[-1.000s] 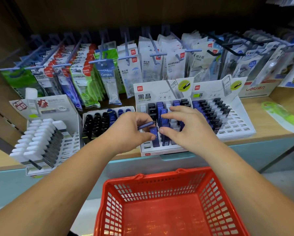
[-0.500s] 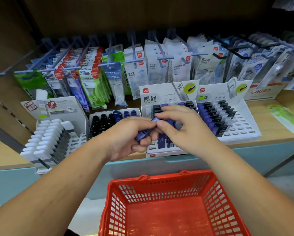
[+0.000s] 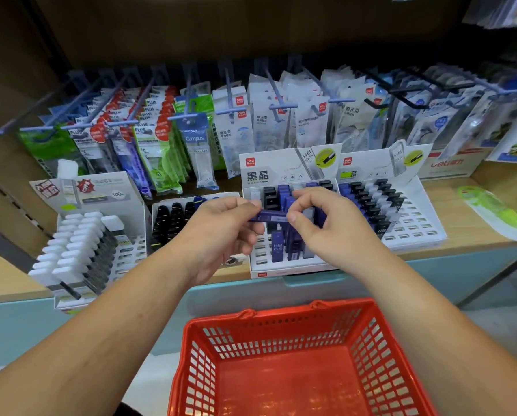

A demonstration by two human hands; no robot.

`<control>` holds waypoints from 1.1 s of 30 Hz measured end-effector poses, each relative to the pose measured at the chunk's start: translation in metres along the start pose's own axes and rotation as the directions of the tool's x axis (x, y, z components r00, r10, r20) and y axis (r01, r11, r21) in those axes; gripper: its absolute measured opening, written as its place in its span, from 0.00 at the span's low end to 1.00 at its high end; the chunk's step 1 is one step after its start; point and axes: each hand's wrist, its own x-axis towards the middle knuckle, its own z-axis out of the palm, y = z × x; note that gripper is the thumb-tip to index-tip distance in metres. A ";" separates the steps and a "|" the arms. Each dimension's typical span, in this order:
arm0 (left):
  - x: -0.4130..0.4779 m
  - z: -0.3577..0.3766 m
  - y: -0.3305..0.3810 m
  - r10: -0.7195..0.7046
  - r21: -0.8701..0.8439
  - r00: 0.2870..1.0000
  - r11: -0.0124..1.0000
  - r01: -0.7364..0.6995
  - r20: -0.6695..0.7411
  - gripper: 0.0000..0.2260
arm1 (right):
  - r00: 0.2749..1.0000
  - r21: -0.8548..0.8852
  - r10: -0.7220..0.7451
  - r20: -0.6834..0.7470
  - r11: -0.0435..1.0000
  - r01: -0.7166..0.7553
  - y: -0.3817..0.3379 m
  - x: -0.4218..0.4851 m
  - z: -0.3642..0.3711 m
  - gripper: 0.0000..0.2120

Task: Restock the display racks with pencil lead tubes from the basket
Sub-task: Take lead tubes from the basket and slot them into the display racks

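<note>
A blue pencil lead tube (image 3: 269, 216) lies level between my two hands, just above the middle white display rack (image 3: 284, 267). My left hand (image 3: 221, 232) grips its left end with curled fingers. My right hand (image 3: 320, 223) pinches its right end between thumb and fingers. The middle rack holds several upright blue and black tubes, with open slots in its front rows. The red basket (image 3: 299, 325) sits below the shelf, and its floor shows no tubes.
A second white rack (image 3: 413, 232) with black and blue tubes stands to the right. On the left stand a rack of black tubes (image 3: 173, 223) and a rack of white-capped tubes (image 3: 83, 253). Hanging packets fill the hooks behind. A green packet (image 3: 497, 211) lies on the shelf at far right.
Both hands lifted from the middle rack's slots and came together. The blue tube, first held by my left hand alone, is now held by both hands, level.
</note>
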 end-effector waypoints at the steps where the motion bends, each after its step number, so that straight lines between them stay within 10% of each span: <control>1: -0.001 0.005 0.001 0.032 0.022 0.999 0.999 -0.031 -0.033 0.05 | 0.999 -0.012 -0.007 -0.040 1.000 0.007 0.002 0.000 -0.002 0.03; 11: 0.005 0.076 0.000 0.363 0.377 0.929 0.872 -0.312 -0.070 0.09 | 0.853 -0.070 0.136 -0.504 0.978 -0.197 0.070 -0.019 -0.066 0.09; 19: 0.029 0.130 0.010 0.449 0.460 0.892 0.781 -0.422 0.056 0.10 | 0.805 -0.191 0.294 -0.515 0.876 -0.442 0.137 -0.049 -0.096 0.14; 33: 0.120 0.224 0.000 0.418 0.688 0.865 0.543 -0.482 0.276 0.07 | 0.810 -0.076 0.356 -0.467 0.896 -0.437 0.183 -0.050 -0.099 0.26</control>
